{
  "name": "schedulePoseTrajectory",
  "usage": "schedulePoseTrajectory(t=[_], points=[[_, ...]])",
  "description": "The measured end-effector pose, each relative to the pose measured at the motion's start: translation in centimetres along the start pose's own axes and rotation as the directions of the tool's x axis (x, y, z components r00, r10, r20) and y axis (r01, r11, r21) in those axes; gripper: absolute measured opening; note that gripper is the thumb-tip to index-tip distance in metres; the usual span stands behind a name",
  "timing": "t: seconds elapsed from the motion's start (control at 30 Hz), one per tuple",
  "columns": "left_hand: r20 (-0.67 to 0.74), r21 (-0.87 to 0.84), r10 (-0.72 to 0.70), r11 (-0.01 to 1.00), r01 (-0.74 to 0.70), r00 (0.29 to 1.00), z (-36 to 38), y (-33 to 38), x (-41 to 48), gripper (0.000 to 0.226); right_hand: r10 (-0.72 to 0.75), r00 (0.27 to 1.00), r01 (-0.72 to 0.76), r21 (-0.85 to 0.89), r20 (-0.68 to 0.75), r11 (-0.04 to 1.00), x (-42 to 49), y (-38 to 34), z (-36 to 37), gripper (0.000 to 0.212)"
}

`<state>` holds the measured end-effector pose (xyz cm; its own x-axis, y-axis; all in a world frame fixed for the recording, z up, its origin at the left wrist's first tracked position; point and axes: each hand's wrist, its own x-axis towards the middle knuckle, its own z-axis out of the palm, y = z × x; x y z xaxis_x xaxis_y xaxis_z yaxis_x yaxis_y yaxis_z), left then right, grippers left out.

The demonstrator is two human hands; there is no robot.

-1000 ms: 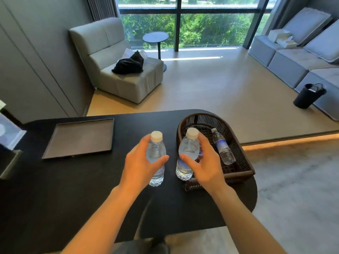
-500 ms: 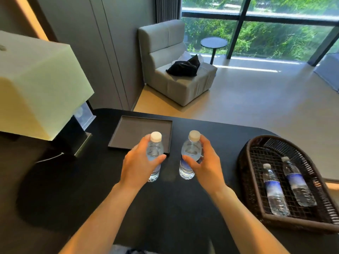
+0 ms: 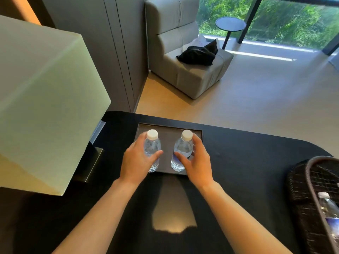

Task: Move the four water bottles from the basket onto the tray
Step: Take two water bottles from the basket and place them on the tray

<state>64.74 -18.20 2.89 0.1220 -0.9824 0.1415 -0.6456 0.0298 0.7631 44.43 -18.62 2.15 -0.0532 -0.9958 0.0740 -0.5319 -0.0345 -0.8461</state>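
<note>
3 water bottles show in this view. 2 of them stand upright over the tray, side by side and apart, each with a white cap. The left hand wraps the left bottle, fingers behind and thumb across the front, so that grip is closed on the bottle. The right hand holds the right bottle the same way, thumb in front and fingers around the far side. Both bottle bases sit low near the front edge of the tray; whether they touch its floor cannot be told.

The tray is 1 flat, dark, rectangular piece with a low rim, lying on the black table near its far edge. Apart from the 2 bottles, it holds nothing else that can be seen.

1 dark woven basket sits at the right edge of the view, well apart from the tray and partly cut off. Inside it lies 1 visible bottle on its side, its white cap pointing away from the person; the rest of the basket is out of view.

1 large pale lampshade fills the left side, above the table.
</note>
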Motion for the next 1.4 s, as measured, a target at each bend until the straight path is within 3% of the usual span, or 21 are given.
schedulePoseTrajectory(t=[0.5,1.1,1.4], points=[[-0.083,-0.050,-0.014,0.999,0.010,0.996,3.4,-8.3,11.6,0.075,-0.028,0.999,0.027,0.018,0.044,0.999,11.7,2.0,10.9,0.071],[-0.099,-0.103,0.016,0.994,-0.026,0.995,4.0,-9.2,15.6,0.076,-0.109,0.994,0.109,-0.012,-0.007,0.994,15.1,2.3,12.7,0.074],[-0.055,-0.092,-0.012,0.996,0.007,0.998,3.6,-8.6,14.9,0.082,-0.025,0.999,0.026,-0.055,0.028,0.998,14.8,2.3,11.7,0.093]])
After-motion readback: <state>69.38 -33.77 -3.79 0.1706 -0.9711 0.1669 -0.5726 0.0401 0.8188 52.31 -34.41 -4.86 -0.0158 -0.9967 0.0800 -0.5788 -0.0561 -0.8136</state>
